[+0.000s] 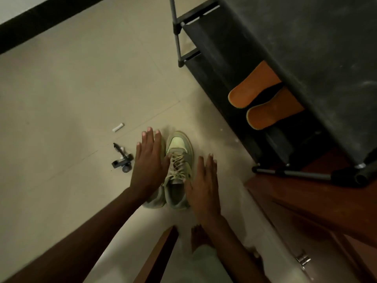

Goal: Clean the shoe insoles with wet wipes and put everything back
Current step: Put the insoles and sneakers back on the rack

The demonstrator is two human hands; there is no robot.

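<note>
pair of shoes on the floor, side by side, toes pointing away from the person. left hand flat over the left shoe, right hand just right of the right shoe. left of the shoes: a small gadget on the floor; beyond it, farther from the person, a small stick. right of and beyond the shoes: shoe rack; two insoles side by side on a rack shelf, under the top shelf. a foot on the floor nearer the person than the shoes.
</note>
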